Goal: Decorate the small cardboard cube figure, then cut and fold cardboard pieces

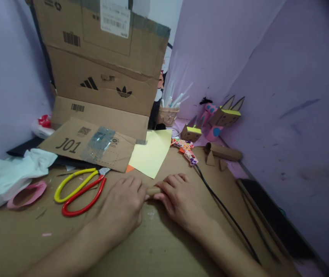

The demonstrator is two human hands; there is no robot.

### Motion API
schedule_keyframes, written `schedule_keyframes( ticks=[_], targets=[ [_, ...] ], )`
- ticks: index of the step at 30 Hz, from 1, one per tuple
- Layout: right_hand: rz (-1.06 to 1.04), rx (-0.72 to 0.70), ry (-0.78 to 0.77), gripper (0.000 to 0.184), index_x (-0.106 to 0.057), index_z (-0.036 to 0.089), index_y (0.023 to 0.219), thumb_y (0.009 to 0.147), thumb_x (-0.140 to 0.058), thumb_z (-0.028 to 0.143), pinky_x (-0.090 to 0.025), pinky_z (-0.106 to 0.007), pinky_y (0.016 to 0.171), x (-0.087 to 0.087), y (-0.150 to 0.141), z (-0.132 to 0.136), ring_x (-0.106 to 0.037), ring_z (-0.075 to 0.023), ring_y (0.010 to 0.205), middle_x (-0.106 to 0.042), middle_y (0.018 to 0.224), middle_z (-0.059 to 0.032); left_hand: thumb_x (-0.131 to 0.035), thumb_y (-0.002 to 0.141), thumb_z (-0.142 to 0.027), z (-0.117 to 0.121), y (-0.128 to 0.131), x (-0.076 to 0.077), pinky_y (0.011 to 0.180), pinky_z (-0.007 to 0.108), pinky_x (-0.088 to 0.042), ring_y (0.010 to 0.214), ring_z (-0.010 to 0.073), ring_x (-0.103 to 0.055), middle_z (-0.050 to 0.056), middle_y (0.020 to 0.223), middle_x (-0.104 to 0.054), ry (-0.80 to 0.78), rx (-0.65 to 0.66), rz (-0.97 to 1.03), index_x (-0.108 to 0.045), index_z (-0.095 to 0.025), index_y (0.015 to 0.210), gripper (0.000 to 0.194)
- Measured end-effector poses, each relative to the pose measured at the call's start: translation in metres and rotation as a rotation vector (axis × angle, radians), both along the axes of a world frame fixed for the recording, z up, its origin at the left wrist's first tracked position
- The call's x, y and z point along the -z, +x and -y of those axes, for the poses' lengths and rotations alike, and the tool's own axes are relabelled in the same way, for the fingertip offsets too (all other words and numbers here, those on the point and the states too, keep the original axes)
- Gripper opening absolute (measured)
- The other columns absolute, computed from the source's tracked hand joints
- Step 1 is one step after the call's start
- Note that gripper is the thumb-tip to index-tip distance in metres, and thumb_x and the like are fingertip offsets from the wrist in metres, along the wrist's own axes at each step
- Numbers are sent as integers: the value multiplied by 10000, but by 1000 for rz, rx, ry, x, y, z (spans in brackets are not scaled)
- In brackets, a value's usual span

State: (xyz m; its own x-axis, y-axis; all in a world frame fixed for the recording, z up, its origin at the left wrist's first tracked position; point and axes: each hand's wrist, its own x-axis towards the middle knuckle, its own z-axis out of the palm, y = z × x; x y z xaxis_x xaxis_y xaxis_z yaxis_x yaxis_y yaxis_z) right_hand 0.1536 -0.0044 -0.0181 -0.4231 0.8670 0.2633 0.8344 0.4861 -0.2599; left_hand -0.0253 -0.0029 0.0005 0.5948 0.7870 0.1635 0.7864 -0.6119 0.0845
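- From here, a small brown roll (154,191) bridges both hands: left hand (126,202) clamped on one end, right hand (181,198) pinching the other.
- Looks light, stiffish, hardly slippery; squeezing might crease it.
- Ends seem the best hold.

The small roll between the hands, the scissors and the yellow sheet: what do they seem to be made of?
Small roll: probably cardboard or stiff paper, matt; plain, dull brown, though mostly covered.
Scissors: smooth plastic or plastic-coated handles, judging by their bright, even red and yellow; the grey, shiny blades look like metal.
Yellow sheet: likely matt paper or thin card; thin, flat, without glare.
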Motion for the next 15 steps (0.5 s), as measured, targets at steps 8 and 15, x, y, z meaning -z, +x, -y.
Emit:
schedule_keyframes(
  ticks=[8, 15],
  targets=[
    [0, 66, -44, 281, -574, 196, 1119, 915, -414, 302, -364, -336, 745, 3, -4, -4, -466, -219, 877, -561, 946, -99, -403, 858, -135, -11, 3, -1, 630, 323, -379, 735, 197, -499, 60, 803, -537, -13, -50, 30, -592, -160, 759, 216],
    [58, 125, -28, 347, -524, 222, 1217, 915, -386, 323, -360, -367, 757, -2, -7, -7, -470, -243, 901, -565, 962, -113, -392, 868, -183, -19, 1, -2, 649, 346, -372, 767, 221, -524, 71, 830, -576, 17, -79, 18, -640, -187, 809, 254]
  ],
)
